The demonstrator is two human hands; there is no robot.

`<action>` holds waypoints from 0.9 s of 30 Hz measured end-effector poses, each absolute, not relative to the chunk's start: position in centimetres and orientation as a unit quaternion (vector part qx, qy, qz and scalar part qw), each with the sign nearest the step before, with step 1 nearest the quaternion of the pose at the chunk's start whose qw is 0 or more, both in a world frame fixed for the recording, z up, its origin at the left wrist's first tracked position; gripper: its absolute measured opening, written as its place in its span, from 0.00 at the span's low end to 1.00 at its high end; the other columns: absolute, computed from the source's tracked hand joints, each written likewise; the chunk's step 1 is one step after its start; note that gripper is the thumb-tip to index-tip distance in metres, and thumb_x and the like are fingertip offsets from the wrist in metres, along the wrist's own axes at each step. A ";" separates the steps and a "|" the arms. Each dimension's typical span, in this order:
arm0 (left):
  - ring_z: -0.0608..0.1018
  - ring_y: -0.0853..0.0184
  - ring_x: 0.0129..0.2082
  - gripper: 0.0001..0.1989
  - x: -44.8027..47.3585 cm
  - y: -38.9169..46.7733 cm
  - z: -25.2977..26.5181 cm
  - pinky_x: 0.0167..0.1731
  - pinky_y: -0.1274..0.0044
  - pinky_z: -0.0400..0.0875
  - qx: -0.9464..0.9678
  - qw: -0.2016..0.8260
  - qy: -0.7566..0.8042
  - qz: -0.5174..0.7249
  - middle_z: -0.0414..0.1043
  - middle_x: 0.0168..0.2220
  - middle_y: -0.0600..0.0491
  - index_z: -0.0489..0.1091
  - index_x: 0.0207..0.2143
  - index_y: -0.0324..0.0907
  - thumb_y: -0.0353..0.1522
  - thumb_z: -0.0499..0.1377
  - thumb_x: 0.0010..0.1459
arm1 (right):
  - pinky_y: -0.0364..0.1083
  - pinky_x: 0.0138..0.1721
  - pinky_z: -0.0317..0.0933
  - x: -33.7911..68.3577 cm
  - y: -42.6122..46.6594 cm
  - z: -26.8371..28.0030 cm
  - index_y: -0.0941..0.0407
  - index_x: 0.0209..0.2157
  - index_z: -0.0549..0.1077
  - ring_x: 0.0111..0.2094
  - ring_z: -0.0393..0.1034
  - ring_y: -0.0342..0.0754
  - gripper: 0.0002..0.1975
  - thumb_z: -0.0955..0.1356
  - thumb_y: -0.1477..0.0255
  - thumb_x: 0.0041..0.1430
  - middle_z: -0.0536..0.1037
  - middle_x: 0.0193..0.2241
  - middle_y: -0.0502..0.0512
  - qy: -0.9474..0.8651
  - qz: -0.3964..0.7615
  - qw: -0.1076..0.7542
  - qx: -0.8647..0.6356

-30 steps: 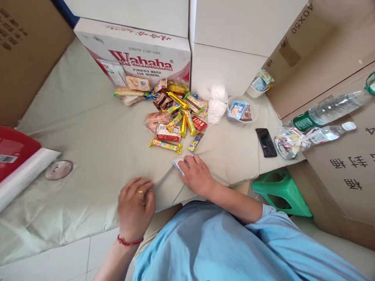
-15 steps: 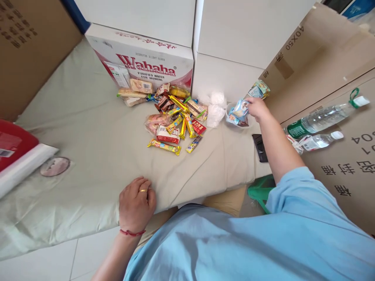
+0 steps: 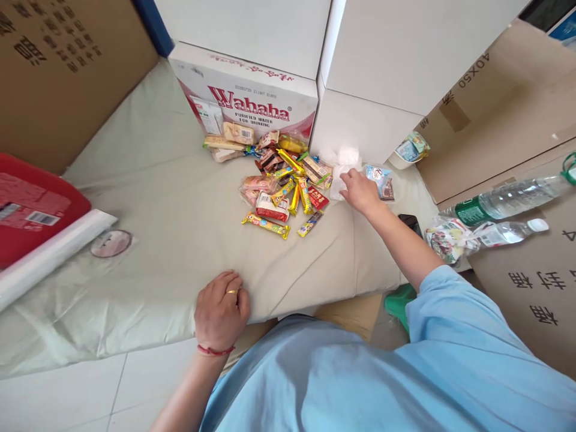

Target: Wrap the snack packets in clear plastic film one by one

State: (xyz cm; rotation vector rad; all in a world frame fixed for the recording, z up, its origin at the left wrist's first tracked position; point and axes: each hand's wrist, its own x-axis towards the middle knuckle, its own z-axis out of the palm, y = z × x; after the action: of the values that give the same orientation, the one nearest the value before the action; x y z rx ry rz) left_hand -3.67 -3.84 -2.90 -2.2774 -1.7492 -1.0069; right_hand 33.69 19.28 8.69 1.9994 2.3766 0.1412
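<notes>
My right hand [image 3: 362, 192] reaches over the cloth-covered table, its fingertips apart and touching a crumpled white plastic packet [image 3: 338, 182]. Just right of it, a blue snack packet [image 3: 377, 174] and a brown one [image 3: 387, 191] lie in a clear bowl that my hand partly hides. To the left spreads a pile of wrapped snacks, with several yellow sticks [image 3: 282, 192], a red-and-white packet [image 3: 272, 207] and a red packet [image 3: 318, 198]. At the table's front edge my left hand [image 3: 222, 312] rests knuckles up, fingers curled, with nothing seen in it.
Behind the snacks stands a Wahaha carton [image 3: 252, 99]. White boxes [image 3: 360, 123] rise beside it. Two plastic bottles [image 3: 508, 201] and a black phone [image 3: 409, 225] are at the right. At far left are a red container [image 3: 40, 210] and a white roll [image 3: 58, 255].
My right hand has let go of the blue snack packet in the bowl and moved left to the white packet. My left hand stays on the table edge. The view has shifted.
</notes>
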 end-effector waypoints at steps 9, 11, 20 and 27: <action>0.80 0.61 0.43 0.08 -2.6 -5.0 -1.2 0.45 0.68 0.76 -0.654 -0.076 -0.594 -0.463 0.77 0.41 0.47 0.75 0.40 0.43 0.26 0.58 0.61 | 0.39 0.23 0.54 30.7 10.7 7.0 0.54 0.33 0.68 0.23 0.57 0.40 0.10 0.72 0.65 0.57 0.69 0.27 0.47 0.455 -0.477 -0.478 0.580; 0.79 0.64 0.38 0.07 -1.1 -5.1 0.1 0.41 0.71 0.76 -0.627 -0.190 -0.595 -0.466 0.76 0.40 0.49 0.75 0.42 0.44 0.29 0.57 0.64 | 0.37 0.18 0.49 28.9 7.0 6.2 0.54 0.30 0.67 0.20 0.51 0.38 0.12 0.74 0.68 0.49 0.64 0.23 0.44 0.319 -0.650 -0.488 0.487; 0.76 0.67 0.39 0.13 4.9 -2.1 2.8 0.38 0.74 0.73 -0.634 -0.418 -0.447 -0.473 0.75 0.46 0.47 0.76 0.48 0.44 0.39 0.63 0.63 | 0.30 0.12 0.44 23.4 -0.8 2.7 0.56 0.31 0.69 0.17 0.47 0.33 0.14 0.77 0.72 0.46 0.67 0.22 0.44 0.124 -0.829 -0.350 0.419; 0.73 0.68 0.30 0.17 3.4 -1.1 1.4 0.32 0.77 0.67 -0.441 -0.529 -0.536 -0.487 0.75 0.31 0.53 0.77 0.35 0.41 0.47 0.63 0.59 | 0.34 0.12 0.41 24.8 -0.7 3.7 0.55 0.33 0.68 0.17 0.48 0.35 0.17 0.75 0.60 0.55 0.69 0.26 0.46 0.253 -0.773 -0.309 0.493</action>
State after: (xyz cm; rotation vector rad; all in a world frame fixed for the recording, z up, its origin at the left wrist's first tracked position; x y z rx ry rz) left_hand 3.39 -1.11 1.40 -2.2146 -2.6906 -2.4450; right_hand 24.80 -0.75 3.74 1.9555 1.0026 -3.0637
